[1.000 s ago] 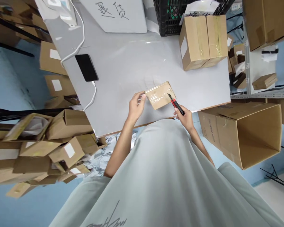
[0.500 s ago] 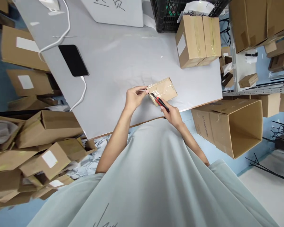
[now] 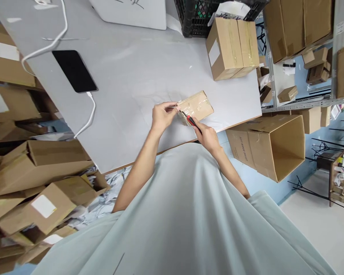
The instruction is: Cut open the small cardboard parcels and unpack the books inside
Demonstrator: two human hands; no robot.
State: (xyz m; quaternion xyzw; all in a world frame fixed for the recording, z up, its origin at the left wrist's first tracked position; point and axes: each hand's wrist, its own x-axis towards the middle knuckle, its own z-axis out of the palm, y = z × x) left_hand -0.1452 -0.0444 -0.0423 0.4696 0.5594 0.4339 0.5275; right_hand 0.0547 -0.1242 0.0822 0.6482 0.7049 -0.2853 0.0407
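Observation:
A small cardboard box (image 3: 199, 105) with clear tape on it lies near the front edge of the grey table (image 3: 126, 88). My right hand (image 3: 208, 136) is closed around a red and black box cutter (image 3: 193, 123), its tip at the box's left end. At that same end my left hand (image 3: 163, 116) pinches with thumb and fingers. It seems to grip the box's edge or a bit of tape there, too small to make out.
A black phone (image 3: 75, 71) with a white cable lies on the left. Two taped boxes (image 3: 232, 47) and a black crate (image 3: 193, 19) stand at the back right. A large open carton (image 3: 265, 147) sits right of the table; more cartons (image 3: 43, 164) pile up on the left.
The box cutter's tip has shifted slightly left and up along the box's end. My left hand keeps its pinch. The whole view has turned a little to the right.

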